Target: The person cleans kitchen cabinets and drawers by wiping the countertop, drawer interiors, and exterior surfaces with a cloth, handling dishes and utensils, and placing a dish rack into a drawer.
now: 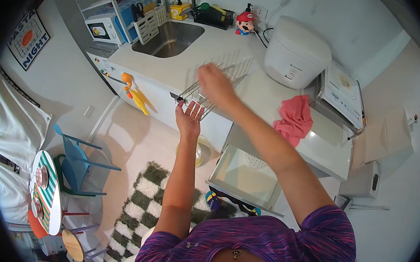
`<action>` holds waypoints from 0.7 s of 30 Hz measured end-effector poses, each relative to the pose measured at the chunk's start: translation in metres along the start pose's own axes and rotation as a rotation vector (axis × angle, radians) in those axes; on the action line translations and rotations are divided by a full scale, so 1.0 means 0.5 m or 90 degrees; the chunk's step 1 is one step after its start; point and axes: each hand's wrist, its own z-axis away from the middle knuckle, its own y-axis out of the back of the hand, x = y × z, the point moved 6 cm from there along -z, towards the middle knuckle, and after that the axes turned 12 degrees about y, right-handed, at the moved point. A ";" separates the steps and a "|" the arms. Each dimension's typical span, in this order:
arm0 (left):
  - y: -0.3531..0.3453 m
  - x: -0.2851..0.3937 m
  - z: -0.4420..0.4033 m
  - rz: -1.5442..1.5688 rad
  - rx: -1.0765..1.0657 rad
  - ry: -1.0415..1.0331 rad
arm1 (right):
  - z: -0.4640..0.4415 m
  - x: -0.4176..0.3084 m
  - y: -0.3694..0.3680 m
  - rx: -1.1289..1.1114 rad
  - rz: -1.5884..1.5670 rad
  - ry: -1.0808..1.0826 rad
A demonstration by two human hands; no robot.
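A metal wire rack [241, 78] is held tilted over the front edge of the counter [180, 73]. Beneath its near end, my left hand [188, 122] is palm up, with fingers curled around the thin wires. My right hand [215, 86] is closed in a fist over the rack's left side and slightly blurred. Its fingertips are turned away, so what it grips cannot be made out. To the right, a crumpled pink cloth [294, 118] lies on the counter, apart from both hands.
A sink [170, 39] is at the back left. A white rice cooker [295, 54] and a countertop appliance [341, 94] stand at right. Below my right arm, a drawer [236, 174] is pulled out. A checkered rug [144, 204] covers part of the floor.
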 end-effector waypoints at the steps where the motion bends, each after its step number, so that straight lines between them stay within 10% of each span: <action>1: 0.009 -0.004 -0.003 0.001 0.000 0.003 | 0.020 -0.036 -0.014 -0.028 0.000 -0.009; 11: 0.021 -0.024 0.056 0.083 -0.123 0.054 | 0.132 -0.116 -0.023 -0.053 -0.045 0.036; 14: 0.071 -0.044 0.034 0.074 0.058 0.077 | 0.135 -0.073 0.043 0.084 -0.163 0.018; 18: 0.122 -0.051 0.016 0.100 0.089 0.055 | 0.197 0.181 0.070 0.321 -0.138 -0.344; 21: 0.168 -0.055 -0.001 0.094 0.029 0.074 | 0.255 0.327 0.067 0.184 -0.198 -0.560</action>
